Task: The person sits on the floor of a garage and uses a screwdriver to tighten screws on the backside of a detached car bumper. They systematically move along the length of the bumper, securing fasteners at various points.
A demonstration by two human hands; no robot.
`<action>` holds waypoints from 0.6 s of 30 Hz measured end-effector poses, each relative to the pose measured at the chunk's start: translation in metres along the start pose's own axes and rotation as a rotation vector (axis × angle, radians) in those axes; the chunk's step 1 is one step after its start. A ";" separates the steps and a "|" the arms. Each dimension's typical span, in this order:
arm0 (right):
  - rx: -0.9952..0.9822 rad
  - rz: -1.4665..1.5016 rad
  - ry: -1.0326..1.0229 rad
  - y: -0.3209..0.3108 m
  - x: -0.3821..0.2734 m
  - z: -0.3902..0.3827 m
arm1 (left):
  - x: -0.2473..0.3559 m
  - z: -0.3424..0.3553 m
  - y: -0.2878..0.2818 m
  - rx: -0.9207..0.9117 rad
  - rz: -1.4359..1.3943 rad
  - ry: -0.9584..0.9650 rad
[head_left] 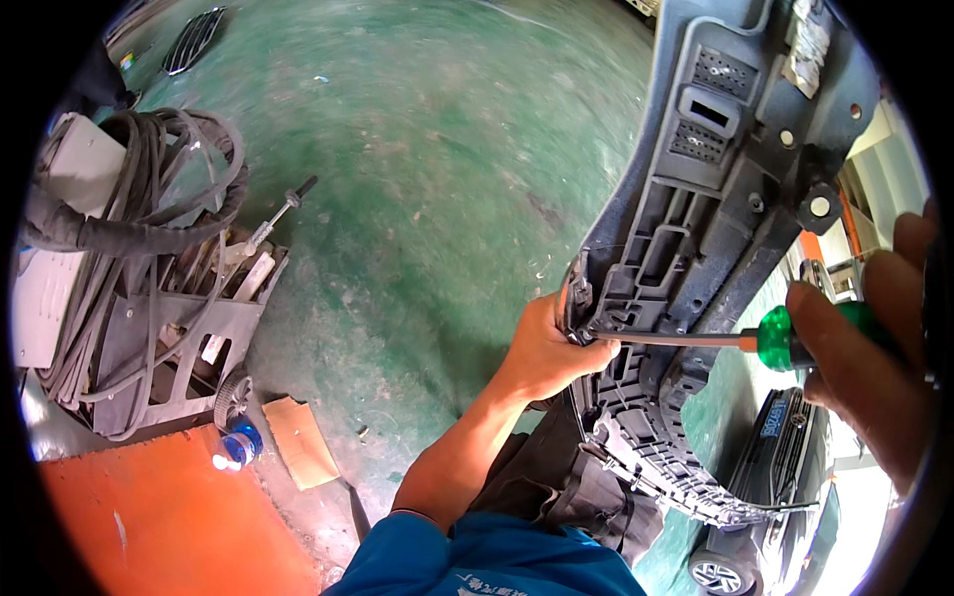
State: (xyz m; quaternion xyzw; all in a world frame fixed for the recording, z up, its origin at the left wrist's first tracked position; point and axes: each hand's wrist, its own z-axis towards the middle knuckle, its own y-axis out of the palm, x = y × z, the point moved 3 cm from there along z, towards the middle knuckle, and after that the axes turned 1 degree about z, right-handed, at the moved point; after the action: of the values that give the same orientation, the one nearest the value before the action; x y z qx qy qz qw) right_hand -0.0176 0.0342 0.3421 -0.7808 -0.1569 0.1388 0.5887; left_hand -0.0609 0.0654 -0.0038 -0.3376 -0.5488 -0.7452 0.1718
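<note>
A left hand (547, 350) grips the edge of one dark plastic bumper panel (696, 228) at center-right, while a right hand (874, 348) at three o'clock wraps one green-handled screwdriver (755, 340), tip against the panel. At nine o'clock, a wheeled cart (169, 348) carries coiled hoses (129, 199); its contents blur. The right hand is cut off.

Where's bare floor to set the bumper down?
The green floor lies bare between the cart and the bumper, up to the grille at far left. It is crowded around the cart: hoses, cardboard, bottle. To the right, a parked car.
</note>
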 end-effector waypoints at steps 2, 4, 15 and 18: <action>0.002 -0.017 -0.012 0.006 0.001 0.001 | -0.005 0.000 -0.001 0.007 -0.006 -0.022; 0.017 -0.007 -0.052 0.012 0.007 0.007 | -0.001 -0.004 -0.006 0.024 0.060 0.008; 0.055 0.011 -0.021 0.018 0.014 -0.001 | -0.011 -0.002 -0.012 0.035 0.050 -0.002; 0.080 0.008 0.011 0.016 0.019 -0.012 | -0.009 -0.002 -0.009 0.034 0.070 -0.015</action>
State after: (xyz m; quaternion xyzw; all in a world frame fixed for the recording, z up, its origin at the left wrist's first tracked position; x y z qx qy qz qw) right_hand 0.0058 0.0273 0.3295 -0.7578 -0.1449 0.1428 0.6199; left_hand -0.0605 0.0651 -0.0166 -0.3593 -0.5504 -0.7269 0.1991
